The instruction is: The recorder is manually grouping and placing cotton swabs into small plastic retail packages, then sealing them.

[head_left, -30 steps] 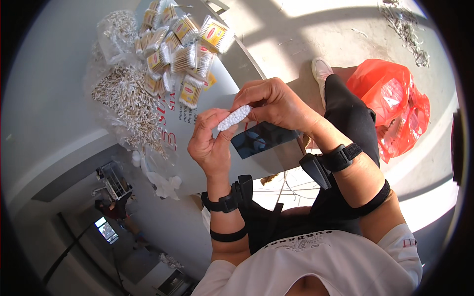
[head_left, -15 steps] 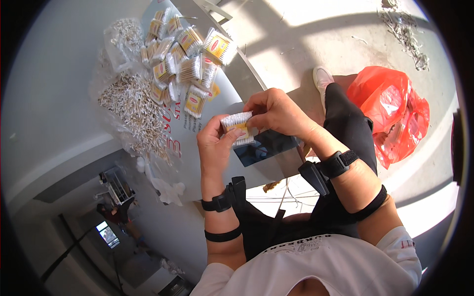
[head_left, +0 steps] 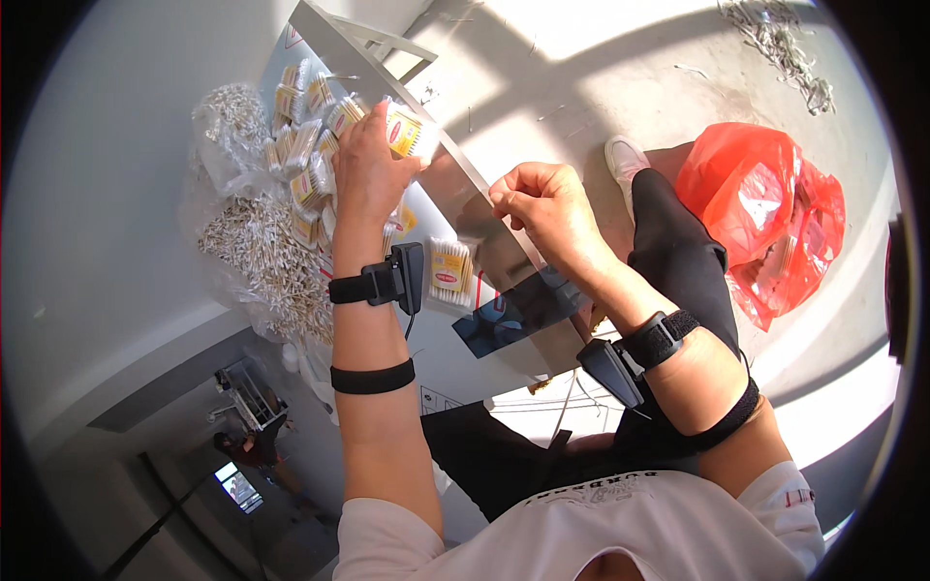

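Observation:
My left hand reaches over the heap of packs, thumb and fingers around a clear pack of cotton swabs with a yellow label at the heap's right end. Above the table's near edge, my right hand has its thumb and fingertips pinched together; whether anything small is between them cannot be made out. A single pack of cotton swabs lies on the table between my two arms. Several more packs are heaped beside my left hand, partly hidden by it.
Loose cotton swabs spill from clear plastic bags at the table's left. A dark blue panel lies by the near edge. On the floor at right stand a red plastic bag and, farther off, scattered debris.
The pack that both hands held now lies on the table. My left hand has moved up and left to the heap. My right hand is now apart from it, fingers pinched.

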{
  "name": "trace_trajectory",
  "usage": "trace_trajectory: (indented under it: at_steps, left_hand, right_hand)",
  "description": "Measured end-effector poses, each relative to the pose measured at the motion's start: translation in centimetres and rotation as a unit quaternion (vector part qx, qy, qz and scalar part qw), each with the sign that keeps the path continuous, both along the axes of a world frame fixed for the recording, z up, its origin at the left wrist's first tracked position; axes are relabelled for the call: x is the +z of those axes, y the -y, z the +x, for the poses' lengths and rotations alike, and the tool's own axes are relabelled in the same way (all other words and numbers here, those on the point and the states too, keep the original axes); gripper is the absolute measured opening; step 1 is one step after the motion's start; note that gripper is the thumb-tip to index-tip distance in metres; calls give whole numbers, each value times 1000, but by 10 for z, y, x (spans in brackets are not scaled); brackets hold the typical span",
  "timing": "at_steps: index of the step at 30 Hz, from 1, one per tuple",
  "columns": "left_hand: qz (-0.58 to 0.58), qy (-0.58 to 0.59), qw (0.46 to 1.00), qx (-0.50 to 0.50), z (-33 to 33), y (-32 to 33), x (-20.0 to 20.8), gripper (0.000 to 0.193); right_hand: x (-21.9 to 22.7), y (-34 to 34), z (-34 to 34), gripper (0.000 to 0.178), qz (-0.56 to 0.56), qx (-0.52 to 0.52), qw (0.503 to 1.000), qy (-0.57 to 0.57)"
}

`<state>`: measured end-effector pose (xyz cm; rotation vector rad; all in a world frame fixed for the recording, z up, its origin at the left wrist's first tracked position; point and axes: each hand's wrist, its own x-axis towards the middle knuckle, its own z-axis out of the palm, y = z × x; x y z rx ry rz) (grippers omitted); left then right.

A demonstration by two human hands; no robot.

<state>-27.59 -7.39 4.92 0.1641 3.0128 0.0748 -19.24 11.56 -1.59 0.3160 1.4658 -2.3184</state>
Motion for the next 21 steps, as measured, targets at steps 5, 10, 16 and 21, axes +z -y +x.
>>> trace_trajectory:
  at_steps: [5, 10, 16, 21]
  left_hand:
    - [24, 32, 997, -59, -4, 8, -12, 80]
    - [210, 115, 971, 14, -14, 31, -3, 73]
    - [367, 179, 910, 67, -18, 36, 11, 57]
    - [404, 185, 892, 89, -17, 36, 11, 52]
  right_hand:
    - [-1, 0, -1, 11, 7, -4, 1000, -3]
    - [1, -2, -2, 11, -36, 1, 999, 20]
    - [2, -4, -3, 12, -71, 6, 996, 53]
    - [2, -4, -2, 15, -91, -1, 994, 54]
